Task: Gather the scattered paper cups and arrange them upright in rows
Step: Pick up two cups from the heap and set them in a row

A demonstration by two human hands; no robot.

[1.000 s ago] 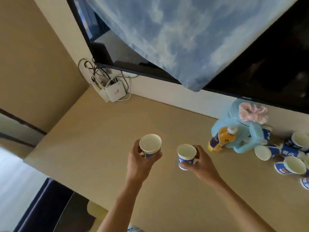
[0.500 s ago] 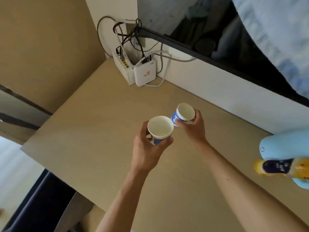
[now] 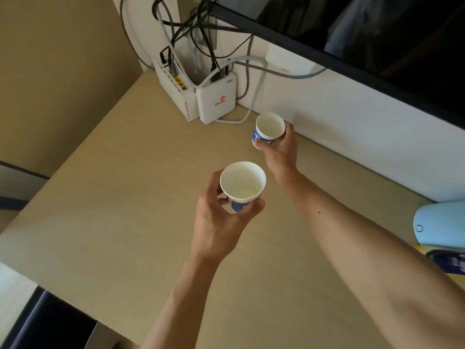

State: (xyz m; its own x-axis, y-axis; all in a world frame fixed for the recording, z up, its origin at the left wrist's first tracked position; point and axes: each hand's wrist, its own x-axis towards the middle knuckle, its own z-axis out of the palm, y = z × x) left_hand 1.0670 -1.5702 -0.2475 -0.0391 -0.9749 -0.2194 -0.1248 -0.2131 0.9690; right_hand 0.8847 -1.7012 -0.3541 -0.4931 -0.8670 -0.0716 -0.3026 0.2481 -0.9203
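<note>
Risk: far cup (image 3: 268, 129) may topple if released off-level beside the router cable (image 3: 234, 121); thin paper may crush under a tight grip. Right hand (image 3: 279, 151): arm outstretched, fingers curled round far cup by back edge of desk (image 3: 113, 210). Left hand (image 3: 221, 222): wrapped round near cup (image 3: 242, 183), upright, above mid-desk

A white plastic router box with a red logo (image 3: 217, 100) is stood in the back corner of the pale wooden tabletop (image 3: 113, 197), beside a second white box with yellow ports (image 3: 176, 94) — grey and black cables (image 3: 191, 28) are plugged into both. A pale blue rounded plastic object (image 3: 440, 225) is cut off at the right edge.
</note>
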